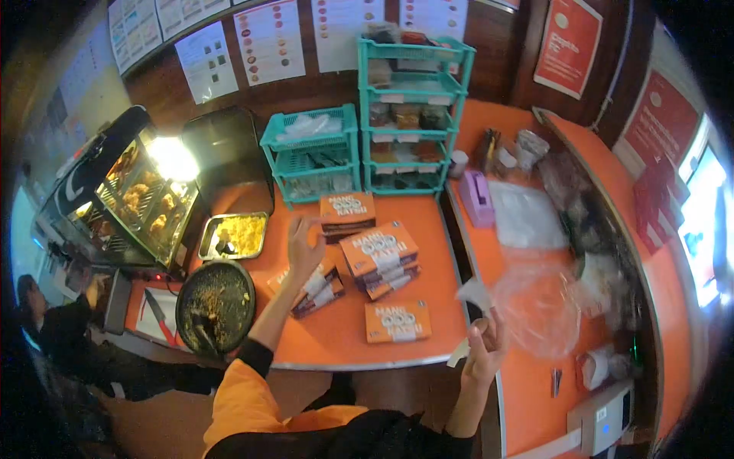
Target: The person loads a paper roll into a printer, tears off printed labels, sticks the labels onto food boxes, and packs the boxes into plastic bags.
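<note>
My left hand (305,249) reaches over the counter beside the back stack of orange printed boxes (348,205), its fingers curved with a gap between them and nothing visible in them. My right hand (486,350) is at the counter's right edge, fingers closed on a thin white paper strip (475,292) that sticks out above and below. Between my hands stands a taller stack of the same boxes (380,249). A single box (397,321) lies flat near the front edge. My left forearm partly hides another group of boxes (319,289).
At left are a lit food warmer (138,195), a metal tray of yellow food (235,233), a dark round pan (215,306) and a knife (155,310). Teal racks (413,115) stand behind. Right: purple dispenser (477,197), plastic bags (535,306). Another person (61,329) is far left.
</note>
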Demonstrator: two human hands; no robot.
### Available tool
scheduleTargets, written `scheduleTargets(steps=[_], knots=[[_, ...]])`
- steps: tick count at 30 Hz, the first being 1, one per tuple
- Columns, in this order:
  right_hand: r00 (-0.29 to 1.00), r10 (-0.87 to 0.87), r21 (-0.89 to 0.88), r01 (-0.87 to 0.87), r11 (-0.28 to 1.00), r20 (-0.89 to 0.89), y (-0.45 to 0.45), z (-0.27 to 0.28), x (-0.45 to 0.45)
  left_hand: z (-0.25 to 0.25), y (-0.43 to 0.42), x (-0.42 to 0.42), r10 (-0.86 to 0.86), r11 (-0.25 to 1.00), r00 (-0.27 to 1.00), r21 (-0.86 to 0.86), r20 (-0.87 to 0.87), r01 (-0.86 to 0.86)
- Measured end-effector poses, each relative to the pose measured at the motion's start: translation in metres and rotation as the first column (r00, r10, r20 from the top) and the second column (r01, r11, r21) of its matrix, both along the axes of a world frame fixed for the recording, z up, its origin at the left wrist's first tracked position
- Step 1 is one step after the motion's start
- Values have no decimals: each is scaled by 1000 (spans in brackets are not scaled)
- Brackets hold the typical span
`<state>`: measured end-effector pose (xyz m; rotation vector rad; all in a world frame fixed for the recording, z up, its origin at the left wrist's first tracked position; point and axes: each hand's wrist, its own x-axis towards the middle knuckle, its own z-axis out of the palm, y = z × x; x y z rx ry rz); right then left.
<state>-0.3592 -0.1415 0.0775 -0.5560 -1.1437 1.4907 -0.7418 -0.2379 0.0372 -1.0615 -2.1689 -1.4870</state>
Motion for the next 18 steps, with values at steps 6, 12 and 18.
scheduleTargets(steps=[6, 12, 18], knots=[[991, 97, 74, -104, 992, 92, 27, -13, -106, -88, 107, -162, -491, 667, 799, -739, -347, 89], [986, 64, -15, -62, 998, 156, 35, -19, -145, -135, 135, -203, -625, 604, 739, -756, -251, 254], [972, 92, -34, -87, 996, 218, 46, 7, -190, -99, 133, -206, -576, 409, 816, -847, 49, 339]])
